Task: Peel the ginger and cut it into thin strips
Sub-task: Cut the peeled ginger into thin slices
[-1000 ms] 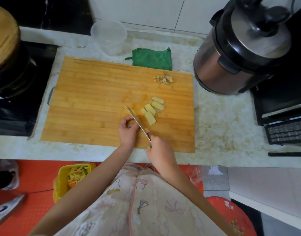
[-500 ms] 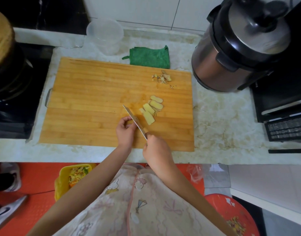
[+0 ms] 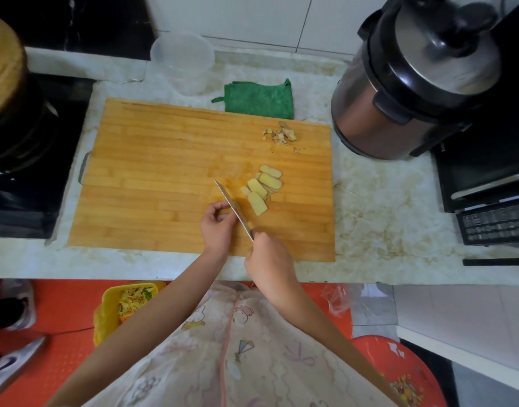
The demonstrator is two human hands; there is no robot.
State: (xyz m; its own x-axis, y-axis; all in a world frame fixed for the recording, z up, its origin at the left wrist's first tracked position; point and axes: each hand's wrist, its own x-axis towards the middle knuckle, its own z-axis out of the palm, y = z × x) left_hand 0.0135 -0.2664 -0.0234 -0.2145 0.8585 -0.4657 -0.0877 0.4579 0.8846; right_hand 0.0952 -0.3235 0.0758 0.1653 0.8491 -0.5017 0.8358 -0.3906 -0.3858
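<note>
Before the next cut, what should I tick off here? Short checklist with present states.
1. Right hand grips the knife: ok.
2. Left hand beside the knife, fingers curled: ok.
3. Ginger piece held under the left hand: cannot tell.
4. Slices lie on the board: ok.
5. Slices cut into thin strips: not ok, they are wide slices.
6. Scraps apart from the slices: ok.

Our pale yellow ginger slices (image 3: 257, 188) lie flat, overlapping, just beyond our right grip (image 3: 268, 259), right of its knife (image 3: 234, 209).
</note>
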